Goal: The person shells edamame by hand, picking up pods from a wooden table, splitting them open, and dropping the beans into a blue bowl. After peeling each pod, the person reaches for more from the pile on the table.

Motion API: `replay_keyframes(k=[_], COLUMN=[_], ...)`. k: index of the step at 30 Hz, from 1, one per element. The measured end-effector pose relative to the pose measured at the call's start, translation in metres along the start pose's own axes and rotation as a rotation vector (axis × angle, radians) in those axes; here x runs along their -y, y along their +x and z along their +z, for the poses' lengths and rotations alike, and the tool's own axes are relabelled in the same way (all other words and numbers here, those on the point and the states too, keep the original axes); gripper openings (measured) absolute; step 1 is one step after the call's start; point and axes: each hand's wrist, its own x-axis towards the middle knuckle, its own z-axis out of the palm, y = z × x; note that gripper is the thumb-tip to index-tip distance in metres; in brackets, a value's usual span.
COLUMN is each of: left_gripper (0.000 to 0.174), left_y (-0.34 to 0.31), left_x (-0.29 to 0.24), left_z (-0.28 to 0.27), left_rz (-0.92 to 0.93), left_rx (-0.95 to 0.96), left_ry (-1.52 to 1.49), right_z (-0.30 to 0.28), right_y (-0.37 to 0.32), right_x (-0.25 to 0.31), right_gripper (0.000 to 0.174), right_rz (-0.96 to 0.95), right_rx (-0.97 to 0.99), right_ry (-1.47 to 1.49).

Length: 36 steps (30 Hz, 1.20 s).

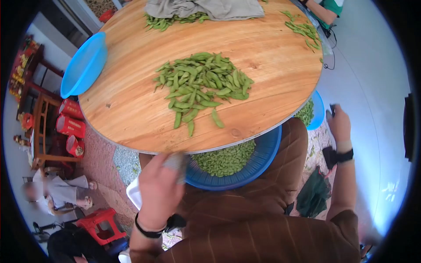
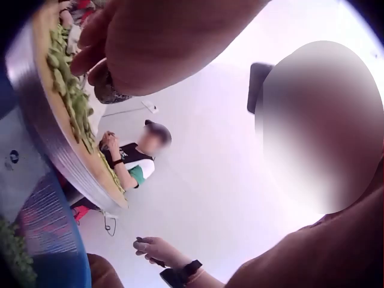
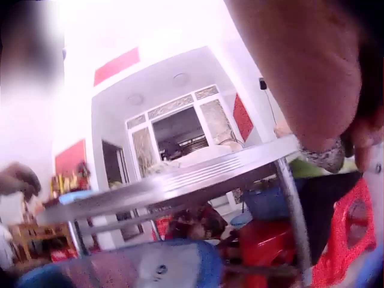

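My left hand (image 1: 158, 188) is by the near edge of the round wooden table (image 1: 127, 83), left of a blue basket (image 1: 267, 151) of shelled green beans (image 1: 226, 158). A grey covering (image 1: 175, 164) wraps one of its digits; the fingers bend loosely with no pod between them in the left wrist view. On the table lies a heap of green bean pods (image 1: 197, 83). Off the table's right side my right hand (image 1: 340, 125) hangs above the floor, its fingers loosely bent, with dark grey coverings on the digits. Near it stands a blue bowl (image 1: 321, 111) of green beans.
At the table's left edge sits a light blue basin (image 1: 85, 65). A grey cloth (image 1: 210, 8) covers more pods at the far side. Another person (image 2: 141, 159) sits across the table. A red stool (image 1: 103, 223) and red buckets (image 1: 70, 125) stand at left; a dark green bag (image 1: 313, 193) lies right.
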Motion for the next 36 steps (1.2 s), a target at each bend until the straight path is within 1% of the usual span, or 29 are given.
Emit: replay_keyframes(k=[1,2,4,5,7,8,9,10,11,13,14,15,16,17,19,20,22,23,25,26,28,32,34,35,36], left_gripper=[0.029,0.033,0.031,0.031,0.027,0.027,0.025,0.024,0.024,0.025,0.025,0.024,0.024,0.024,0.021,0.021,0.023,0.023,0.022,0.022,0.023,0.020,0.016,0.016,0.014], left_y=[0.014,0.029,0.058,0.068,0.081,0.082,0.084,0.086,0.086,0.085,0.083,0.077,0.070,0.061,0.044,0.039,0.031,0.027,0.019,0.018,0.016,0.014,0.010,0.009,0.007], left_x=[-0.007,-0.014,-0.028,-0.031,-0.030,-0.030,-0.030,-0.030,-0.028,-0.023,-0.027,-0.033,-0.038,-0.041,-0.047,-0.049,-0.053,-0.051,-0.046,-0.046,-0.045,-0.044,-0.038,-0.037,-0.035], left_z=[0.007,0.013,0.024,0.030,0.043,0.044,0.044,0.044,0.046,0.047,0.044,0.036,0.033,0.034,0.040,0.041,0.042,0.045,0.052,0.051,0.049,0.050,0.053,0.054,0.055], left_rz=[0.096,0.195,0.265,0.260,0.274,0.273,0.271,0.272,0.280,0.351,0.354,0.254,0.152,0.152,-0.222,-0.228,-0.600,-0.608,-0.625,-0.631,-0.665,-0.700,-0.652,-0.653,-0.638], left_rx=[0.014,0.032,0.083,0.083,0.206,0.204,0.259,0.318,0.323,0.057,0.061,0.130,0.199,0.207,0.344,0.353,0.587,0.594,0.556,0.556,0.589,0.595,0.629,0.628,0.612], left_ry=[0.010,0.021,0.058,0.067,0.203,0.214,0.243,0.271,0.278,0.022,0.024,-0.057,-0.137,-0.136,-0.866,-0.867,-1.348,-1.348,-1.345,-1.346,-1.344,-1.312,-1.232,-1.236,-1.205], right_z=[0.004,0.008,0.004,0.006,-0.001,-0.008,-0.014,-0.019,-0.024,-0.031,-0.034,-0.037,-0.039,-0.045,-0.061,-0.065,-0.069,-0.065,-0.054,-0.052,-0.050,-0.047,-0.052,-0.054,-0.056], right_y=[-0.011,-0.022,-0.044,-0.052,-0.067,-0.071,-0.072,-0.074,-0.076,-0.080,-0.081,-0.083,-0.084,-0.085,-0.083,-0.081,-0.079,-0.083,-0.090,-0.091,-0.094,-0.098,-0.098,-0.097,-0.096], right_x=[-0.005,-0.002,0.017,0.023,0.045,0.055,0.063,0.069,0.076,0.094,0.105,0.113,0.118,0.127,0.146,0.153,0.165,0.170,0.178,0.181,0.185,0.189,0.190,0.190,0.191], right_gripper=[0.024,0.027,0.027,0.027,0.026,0.024,0.024,0.025,0.025,0.027,0.028,0.029,0.033,0.033,0.036,0.036,0.039,0.039,0.045,0.045,0.047,0.047,0.047,0.047,0.047], right_rz=[-0.002,0.049,0.067,0.077,-0.053,-0.105,-0.106,-0.075,-0.041,-0.061,-0.134,-0.207,-0.262,-0.256,-0.221,-0.212,-0.233,-0.225,-0.439,-0.438,-0.494,-0.517,-0.418,-0.419,-0.384], right_rx=[0.085,0.167,0.262,0.310,0.272,0.285,0.280,0.377,0.475,0.462,0.421,0.378,0.422,0.426,0.700,0.708,0.974,0.980,0.828,0.834,0.813,0.818,0.905,0.907,0.952], right_ry=[0.196,0.316,0.514,0.586,0.653,0.633,0.644,0.635,0.624,0.650,0.798,0.944,0.943,0.947,1.122,1.123,1.210,1.213,1.272,1.273,1.287,1.285,1.307,1.302,1.306])
